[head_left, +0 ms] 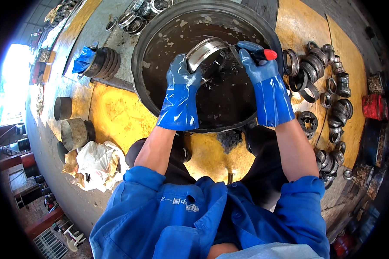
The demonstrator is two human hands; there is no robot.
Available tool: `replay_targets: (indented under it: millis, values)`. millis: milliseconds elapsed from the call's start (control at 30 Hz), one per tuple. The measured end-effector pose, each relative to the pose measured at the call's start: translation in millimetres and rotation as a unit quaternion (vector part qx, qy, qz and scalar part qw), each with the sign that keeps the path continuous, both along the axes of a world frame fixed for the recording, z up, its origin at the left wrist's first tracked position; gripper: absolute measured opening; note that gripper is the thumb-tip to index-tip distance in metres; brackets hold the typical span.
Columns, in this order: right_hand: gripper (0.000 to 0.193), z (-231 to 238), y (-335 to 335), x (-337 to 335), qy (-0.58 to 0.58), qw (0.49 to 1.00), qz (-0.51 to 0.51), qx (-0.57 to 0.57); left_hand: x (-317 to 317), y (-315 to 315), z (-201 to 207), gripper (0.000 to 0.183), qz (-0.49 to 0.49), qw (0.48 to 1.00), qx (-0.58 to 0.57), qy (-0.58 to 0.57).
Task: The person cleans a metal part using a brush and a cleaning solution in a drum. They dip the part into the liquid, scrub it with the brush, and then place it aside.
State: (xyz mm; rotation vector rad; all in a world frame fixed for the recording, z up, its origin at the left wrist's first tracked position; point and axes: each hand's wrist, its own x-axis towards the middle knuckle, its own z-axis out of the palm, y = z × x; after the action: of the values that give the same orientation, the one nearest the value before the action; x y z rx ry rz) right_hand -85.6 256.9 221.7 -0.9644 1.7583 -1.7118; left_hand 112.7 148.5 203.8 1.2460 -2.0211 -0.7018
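My left hand (182, 72), in a blue rubber glove, is closed on the left side of a shiny metal ring (206, 49), holding it tilted above a large round black tub (138, 73) of dark liquid. A tool with a black and red handle (269, 55) is gripped in my right hand (257, 69), gloved the same way. Its narrow working end points left and meets or nearly meets the ring's right edge. The exact shape of that end is hard to make out. Both hands are over the tub, the right one near its right side.
Several dark metal rings (313, 69) lie in groups on the right. More rings (132, 21) sit beyond the tub at the far left. A stack of ribbed rings (108, 63) with blue cloth, short cylinders (73, 133) and a crumpled plastic bag (100, 163) are on the left.
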Motion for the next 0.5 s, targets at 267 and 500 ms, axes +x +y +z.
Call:
replay_targets:
  millis: [267,500]
  values:
    - [0.026,-12,-1,-5,0.012,1.000,0.011,-0.026,7,-4,6,0.037,-0.019,0.997,-0.071,0.040]
    - [0.025,-18,0,-6,0.058,0.997,0.015,-0.041,9,-3,8,0.038,-0.013,0.998,-0.066,0.016]
